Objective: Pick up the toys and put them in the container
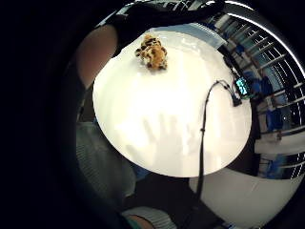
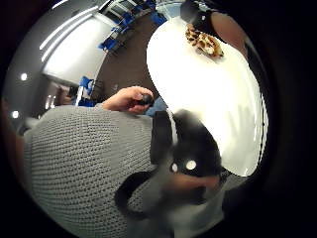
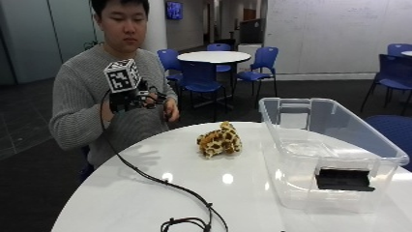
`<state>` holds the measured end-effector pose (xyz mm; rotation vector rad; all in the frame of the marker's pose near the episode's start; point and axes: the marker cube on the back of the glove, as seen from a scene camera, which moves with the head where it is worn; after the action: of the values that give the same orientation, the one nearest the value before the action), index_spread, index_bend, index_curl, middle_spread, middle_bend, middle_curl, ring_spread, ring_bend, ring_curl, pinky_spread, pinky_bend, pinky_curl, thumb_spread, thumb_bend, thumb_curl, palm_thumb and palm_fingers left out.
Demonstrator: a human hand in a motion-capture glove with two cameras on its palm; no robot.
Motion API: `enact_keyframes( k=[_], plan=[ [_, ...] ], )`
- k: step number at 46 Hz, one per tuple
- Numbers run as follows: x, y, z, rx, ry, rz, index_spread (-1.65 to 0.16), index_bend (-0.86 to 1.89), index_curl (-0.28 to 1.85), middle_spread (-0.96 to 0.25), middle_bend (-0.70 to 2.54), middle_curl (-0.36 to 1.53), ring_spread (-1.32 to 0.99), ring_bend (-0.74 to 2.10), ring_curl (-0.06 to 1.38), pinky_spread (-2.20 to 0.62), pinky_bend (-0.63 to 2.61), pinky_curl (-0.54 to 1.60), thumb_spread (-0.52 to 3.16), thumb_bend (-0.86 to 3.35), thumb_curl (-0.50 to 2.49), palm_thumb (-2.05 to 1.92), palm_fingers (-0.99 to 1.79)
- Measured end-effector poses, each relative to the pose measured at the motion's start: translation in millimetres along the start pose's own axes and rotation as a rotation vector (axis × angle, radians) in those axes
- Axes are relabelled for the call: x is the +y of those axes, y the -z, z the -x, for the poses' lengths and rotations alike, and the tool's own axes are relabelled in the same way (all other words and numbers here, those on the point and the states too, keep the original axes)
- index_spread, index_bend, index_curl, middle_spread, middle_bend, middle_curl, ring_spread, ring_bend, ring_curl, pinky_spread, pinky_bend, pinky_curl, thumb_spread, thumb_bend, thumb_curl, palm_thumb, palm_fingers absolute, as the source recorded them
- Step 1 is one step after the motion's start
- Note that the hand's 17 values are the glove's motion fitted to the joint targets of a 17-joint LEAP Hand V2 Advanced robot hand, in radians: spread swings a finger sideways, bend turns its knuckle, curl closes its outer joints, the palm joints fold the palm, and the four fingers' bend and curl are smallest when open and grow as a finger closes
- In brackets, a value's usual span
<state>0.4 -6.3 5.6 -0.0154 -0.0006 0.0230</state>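
Observation:
A spotted yellow and brown plush toy point(image 3: 220, 140) lies on its side near the middle of the round white table point(image 3: 116, 198). A clear plastic container point(image 3: 296, 116) stands just to its right, with no toy showing inside. My gloved right hand point(image 3: 132, 104) is raised in front of the person's chest, above the table's far-left edge and well apart from the toy. Its fingers are spread and hold nothing. In the palm views the toy point(image 1: 152, 51) point(image 2: 204, 42) lies small on the table, far from the palm.
A black cable point(image 3: 154, 179) runs from the hand across the table to the front edge. The bare left hand point(image 2: 130, 99) holds a small dark object near the chest. Blue chairs and another table stand behind.

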Motion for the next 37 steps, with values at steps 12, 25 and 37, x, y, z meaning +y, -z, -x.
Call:
enact_keyframes(
  k=[12, 25, 37],
  plan=[
    [-108.9, 25.3, -16.6, -0.089, 0.113, 0.020, -0.38, 0.34, 0.28, -0.21, 0.17, 0.19, -0.20, 0.24, 0.15, 0.01, 0.44, 0.25, 1.47, 0.01, 0.18, -0.01, 0.13],
    [-265.2, 43.7, -36.6, 0.062, 0.035, 0.032, -0.38, 0.19, 0.29, -0.21, 0.16, 0.22, -0.21, 0.33, 0.20, 0.01, 0.59, 0.32, 1.49, -0.01, 0.22, 0.00, 0.09],
    [-281.1, -15.6, -60.3, 0.247, -0.011, 0.099, -0.38, 0.18, 0.32, -0.21, 0.17, 0.24, -0.22, 0.37, 0.23, 0.01, 0.64, 0.34, 1.49, 0.00, 0.25, 0.01, 0.07]
  ],
)
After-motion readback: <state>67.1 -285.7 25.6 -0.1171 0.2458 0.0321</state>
